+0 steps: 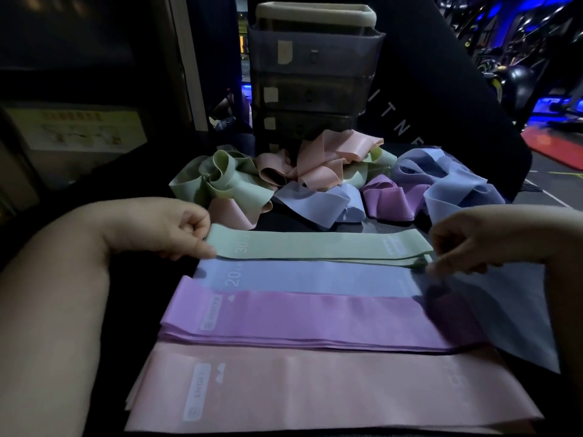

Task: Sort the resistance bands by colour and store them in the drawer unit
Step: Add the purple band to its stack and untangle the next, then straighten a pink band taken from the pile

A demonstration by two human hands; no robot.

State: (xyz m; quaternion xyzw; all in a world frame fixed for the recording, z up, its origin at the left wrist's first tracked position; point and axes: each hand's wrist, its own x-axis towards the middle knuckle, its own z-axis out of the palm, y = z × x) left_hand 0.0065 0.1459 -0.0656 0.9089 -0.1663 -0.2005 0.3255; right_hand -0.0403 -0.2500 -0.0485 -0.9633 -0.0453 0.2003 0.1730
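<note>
A flat green band [318, 244] lies across the dark surface. My left hand [183, 231] pinches its left end and my right hand [463, 244] pinches its right end. Nearer to me lie flat stacks in rows: a blue band [303, 277], purple bands [299, 320] and pink bands [315, 386]. Behind the green band sits a tangled heap of loose bands: green [227, 181], pink [328, 159], blue [448, 181] and purple [391, 197]. The dark translucent drawer unit [312, 77] stands behind the heap, its drawers closed.
A cream-rimmed tray [315, 14] tops the drawer unit. Gym equipment and a dark ball [517, 80] stand at the far right, with a red mat [555, 146] on the floor. A wall with a yellow notice [79, 127] is at the left.
</note>
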